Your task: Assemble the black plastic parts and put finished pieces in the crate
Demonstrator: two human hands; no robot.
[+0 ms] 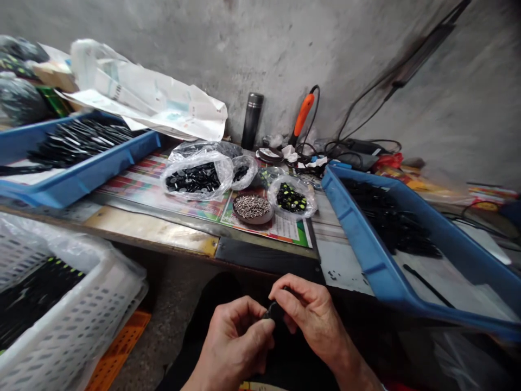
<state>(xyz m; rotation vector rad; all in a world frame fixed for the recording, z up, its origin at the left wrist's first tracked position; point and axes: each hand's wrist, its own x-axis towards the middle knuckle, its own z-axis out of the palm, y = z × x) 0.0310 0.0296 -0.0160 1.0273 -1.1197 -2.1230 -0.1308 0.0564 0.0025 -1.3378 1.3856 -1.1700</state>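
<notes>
Two bare hands, the left hand and right hand, grasp a small black plastic part below the worn wooden bench edge. A blue plastic tray of black pieces sits at 3 o'clock, a white perforated plastic crate of black pieces at 8 o'clock, concrete floor open beside it.

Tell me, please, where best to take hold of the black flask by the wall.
Grip the black flask around its smooth cylindrical body, below the ribbed cap, coming from the front, above the plastic bag, because it stands upright close to the wall.
</notes>
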